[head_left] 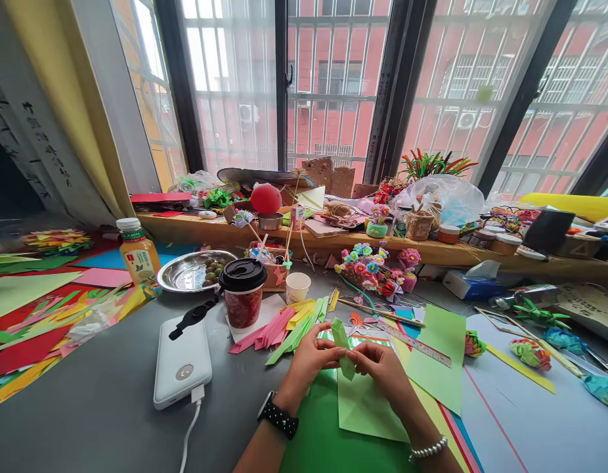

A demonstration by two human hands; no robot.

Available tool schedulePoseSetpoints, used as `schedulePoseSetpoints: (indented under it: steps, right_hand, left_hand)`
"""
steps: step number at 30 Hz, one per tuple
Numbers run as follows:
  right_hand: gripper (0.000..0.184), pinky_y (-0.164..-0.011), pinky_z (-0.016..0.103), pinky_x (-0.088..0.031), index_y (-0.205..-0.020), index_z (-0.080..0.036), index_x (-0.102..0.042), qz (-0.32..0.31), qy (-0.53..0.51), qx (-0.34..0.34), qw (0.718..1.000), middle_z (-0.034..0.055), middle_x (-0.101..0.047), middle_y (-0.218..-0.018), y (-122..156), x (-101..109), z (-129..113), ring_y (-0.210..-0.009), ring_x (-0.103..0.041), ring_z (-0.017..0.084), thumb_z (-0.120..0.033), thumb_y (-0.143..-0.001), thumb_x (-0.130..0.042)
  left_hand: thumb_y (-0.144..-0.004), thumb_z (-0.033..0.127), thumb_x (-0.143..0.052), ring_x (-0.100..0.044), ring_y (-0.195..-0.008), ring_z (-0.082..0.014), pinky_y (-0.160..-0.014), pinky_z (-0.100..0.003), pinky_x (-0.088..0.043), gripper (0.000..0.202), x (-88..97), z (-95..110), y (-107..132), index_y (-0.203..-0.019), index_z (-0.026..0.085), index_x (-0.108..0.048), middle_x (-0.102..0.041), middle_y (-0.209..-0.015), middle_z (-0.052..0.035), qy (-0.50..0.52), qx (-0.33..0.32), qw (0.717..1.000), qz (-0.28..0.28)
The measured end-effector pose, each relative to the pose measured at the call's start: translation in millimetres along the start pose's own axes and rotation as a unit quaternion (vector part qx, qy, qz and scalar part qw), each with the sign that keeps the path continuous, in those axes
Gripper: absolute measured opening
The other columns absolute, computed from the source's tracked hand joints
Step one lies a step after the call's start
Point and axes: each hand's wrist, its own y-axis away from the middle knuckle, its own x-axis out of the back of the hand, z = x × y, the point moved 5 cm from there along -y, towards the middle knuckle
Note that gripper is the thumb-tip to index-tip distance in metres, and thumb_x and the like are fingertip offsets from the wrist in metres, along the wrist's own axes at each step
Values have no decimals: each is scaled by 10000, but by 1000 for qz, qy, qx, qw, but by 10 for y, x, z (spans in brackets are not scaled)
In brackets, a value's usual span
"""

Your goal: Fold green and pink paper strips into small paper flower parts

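Two hands meet over the near-centre of the grey table (111,407), above a dark green sheet (328,447) w/ a pale green sheet (366,410) lying on it; a white power bank (182,361) sits well off to the left. Left hand (311,358) and right hand (383,364) are both closed in a pinch on one folded green paper strip (341,336), each from its own side, fingertips approx. level, neither nearer. Strip's long axis runs away from the person, top end free and leaning slightly left, lower end between the fingers, apparently lifted off the sheets.
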Motion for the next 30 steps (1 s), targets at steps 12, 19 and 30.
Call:
schedulePoseSetpoints:
  steps: [12, 19, 30]
  right_hand:
    - [361, -499, 240, -413, -598, -153, -629, -41, 19, -23, 999, 2, -588, -493, -23, -62, 84, -480, -531, 127, -514, -600, -626]
    - [336, -484, 230, -390, -576, -154, -604, -30, 21, -10, 999, -3, -577, -489, -6, -59, 56, -467, -513, 117, -487, -620, -625]
    - [361, -505, 228, -387, -614, -154, -645, -33, -7, -27, 999, -5, -572, -483, -8, -32, 64, -481, -512, 117, -513, -627, -608]
  left_hand:
    - [-417, 247, -784, -594, -616, -155, -576, -261, -482, 678, 101, 19, -47, -1009, 152, -468, -568, -593, 32, 8, -10, 1000, 19]
    - [-432, 248, -778, -589, -630, -157, -585, -269, -483, 652, 95, 15, -45, -990, 148, -455, -560, -592, 35, 0, -19, 1000, 16]
    - [-440, 246, -772, -601, -624, -157, -607, -273, -482, 644, 65, -2, -47, -993, 142, -458, -587, -597, 29, -20, -14, 1000, -13]
